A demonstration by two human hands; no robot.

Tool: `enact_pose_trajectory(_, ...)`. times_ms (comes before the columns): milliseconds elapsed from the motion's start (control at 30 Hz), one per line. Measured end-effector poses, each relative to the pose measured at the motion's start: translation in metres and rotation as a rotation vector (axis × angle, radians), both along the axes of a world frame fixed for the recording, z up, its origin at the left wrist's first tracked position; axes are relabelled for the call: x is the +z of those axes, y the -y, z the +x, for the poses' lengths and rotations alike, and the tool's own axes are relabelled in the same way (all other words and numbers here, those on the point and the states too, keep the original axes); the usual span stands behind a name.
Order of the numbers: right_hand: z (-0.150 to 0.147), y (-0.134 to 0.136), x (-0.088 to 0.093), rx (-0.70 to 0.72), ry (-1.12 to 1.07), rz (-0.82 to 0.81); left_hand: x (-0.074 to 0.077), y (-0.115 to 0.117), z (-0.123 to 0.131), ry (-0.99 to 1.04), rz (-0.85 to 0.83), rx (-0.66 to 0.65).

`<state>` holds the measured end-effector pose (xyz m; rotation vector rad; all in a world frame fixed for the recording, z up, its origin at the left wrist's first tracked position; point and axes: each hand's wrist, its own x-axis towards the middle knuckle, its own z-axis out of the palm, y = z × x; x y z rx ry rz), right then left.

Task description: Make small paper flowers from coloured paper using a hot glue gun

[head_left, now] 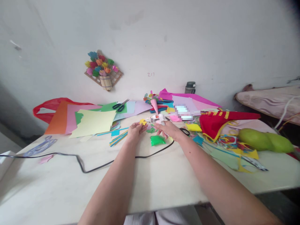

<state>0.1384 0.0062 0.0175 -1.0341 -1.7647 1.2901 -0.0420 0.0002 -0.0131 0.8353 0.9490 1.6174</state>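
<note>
My left hand [136, 129] pinches a small yellow flower-shaped cutout [142, 122] by its edge, fingers closed on it. My right hand [169, 128] is wrapped round a white glue gun [156, 118] whose tip points left toward the cutout. The gun's black cord [93, 168] runs from under my right hand across the table to the left edge. A bright green packet [157, 140] lies between my wrists, with a small green cutout [150, 130] just beyond it.
Coloured paper sheets [93, 122] and black-handled scissors [120, 106] lie at the back left. Thin coloured sticks [118, 138] sit left of my hand. A red and yellow paper piece [215, 123], scraps and two green pear-shaped objects [264, 140] fill the right. A paper flower decoration [103, 68] hangs on the wall.
</note>
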Motion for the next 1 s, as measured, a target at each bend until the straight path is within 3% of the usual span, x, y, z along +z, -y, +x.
enact_pose_trajectory(1000,-0.0003,0.0024,0.0005,-0.07,0.084,0.046,-0.0007,0.0003,-0.0012,-0.007,0.025,-0.037)
